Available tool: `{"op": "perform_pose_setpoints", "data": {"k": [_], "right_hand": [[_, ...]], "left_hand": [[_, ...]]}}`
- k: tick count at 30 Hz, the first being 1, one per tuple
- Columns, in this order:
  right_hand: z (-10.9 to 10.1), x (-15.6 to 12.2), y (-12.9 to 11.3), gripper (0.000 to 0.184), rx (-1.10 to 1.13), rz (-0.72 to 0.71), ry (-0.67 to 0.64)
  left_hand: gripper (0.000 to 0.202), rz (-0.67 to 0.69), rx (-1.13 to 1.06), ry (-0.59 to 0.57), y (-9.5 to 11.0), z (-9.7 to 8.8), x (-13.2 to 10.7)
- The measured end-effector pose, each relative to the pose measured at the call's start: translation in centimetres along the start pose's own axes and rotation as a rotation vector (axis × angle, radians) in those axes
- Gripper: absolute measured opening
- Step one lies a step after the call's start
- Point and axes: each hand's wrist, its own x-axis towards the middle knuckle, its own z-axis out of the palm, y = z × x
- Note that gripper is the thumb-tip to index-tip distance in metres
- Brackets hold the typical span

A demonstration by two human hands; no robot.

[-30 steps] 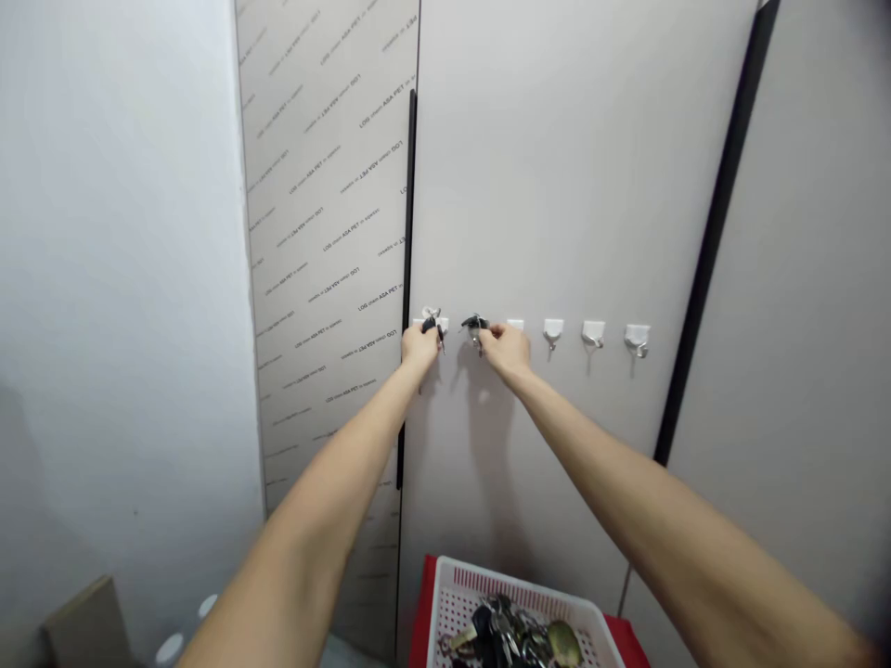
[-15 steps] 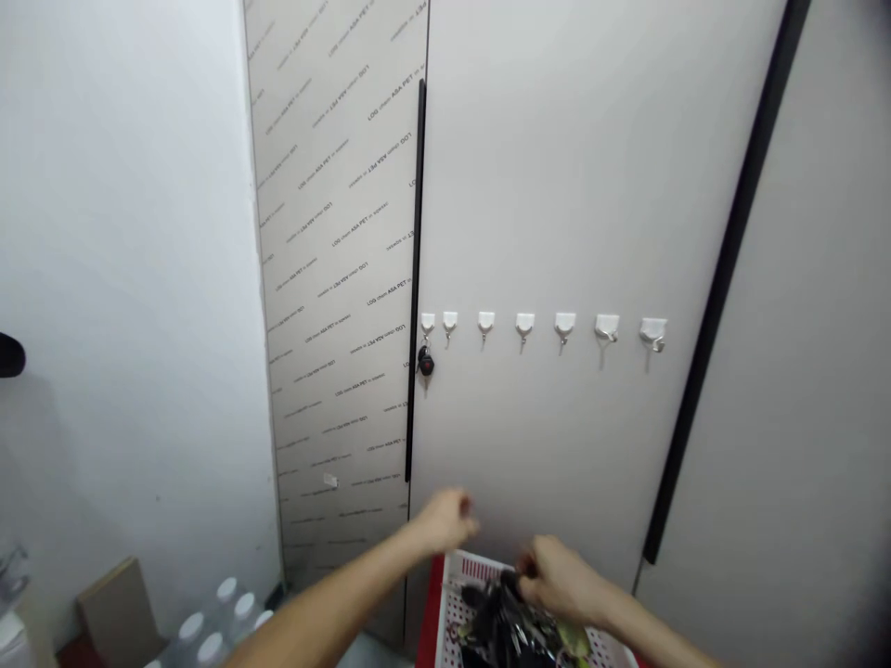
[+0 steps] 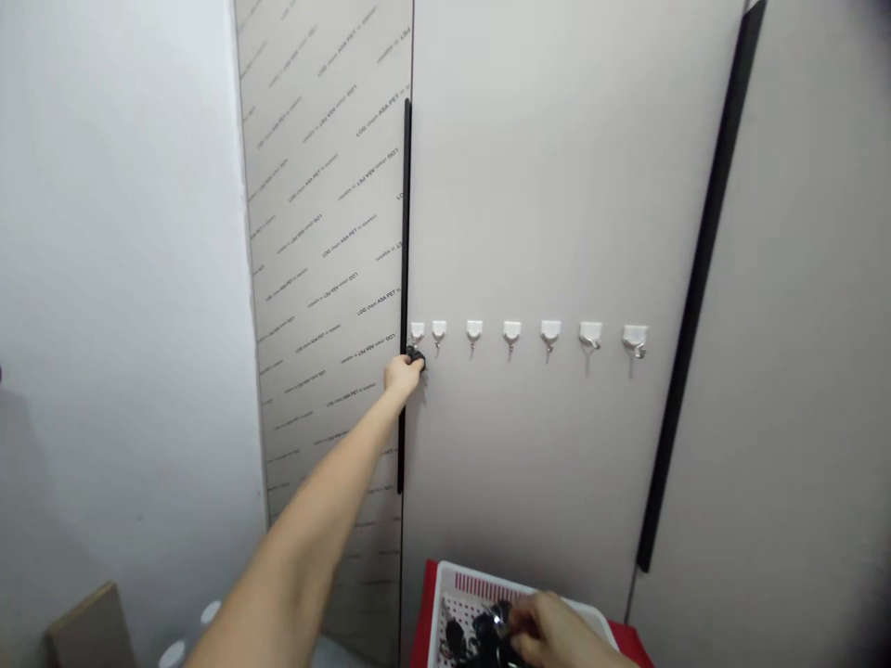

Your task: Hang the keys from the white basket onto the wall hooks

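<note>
My left hand [image 3: 404,376] is stretched out to the leftmost wall hook [image 3: 418,331]. Its fingers are closed on the black car keys [image 3: 417,358] hanging there. Low in the view, my right hand [image 3: 547,631] is over the white plastic basket [image 3: 445,580], its fingers curled together among dark, shiny items [image 3: 484,635]. What exactly those fingers grip is hidden. The items look like black keys or fobs, but blur keeps me from being sure.
More white hooks [image 3: 511,331] run in a row to the right on the pale cabinet door [image 3: 543,204]. Long black handles [image 3: 700,288] edge the doors. Beneath the basket is a red surface [image 3: 421,617]. White-capped bottles [image 3: 173,654] and a brown board [image 3: 94,626] are at lower left.
My left hand has risen from near the basket to the keys on the leftmost hook and closed on them. The right hand stays at the basket, slightly lower in view.
</note>
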Motion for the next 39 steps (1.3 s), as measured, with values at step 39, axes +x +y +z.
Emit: {"op": "perform_pose_setpoints", "data": {"k": [39], "right_hand": [[-16.0, -2.1, -4.6, 0.055, 1.213, -0.391, 0.067]], "left_hand": [[0.058, -0.088, -0.862, -1.251, 6.8, 3.7, -13.3]]}}
